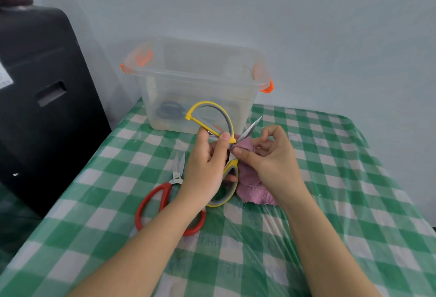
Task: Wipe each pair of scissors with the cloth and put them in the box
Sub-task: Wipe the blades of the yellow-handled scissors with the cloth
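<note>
Left hand [207,155] grips yellow-grey scissors [219,136], plastic loops, steel blades splayed. Right hand [266,155] pinches fluffy pink cloth [254,190] on blade.

I see two bare forearms that come in from the bottom edge, and no sleeve covers them up to there. The left hand [207,162] and the right hand [271,157] wear no glove, ring or watch. The fingernails are short and without polish.

Yellow-grey scissors [213,117] held open above the pink cloth [253,190]; red scissors [162,199] flat (shut); clear box [198,84] behind.
</note>
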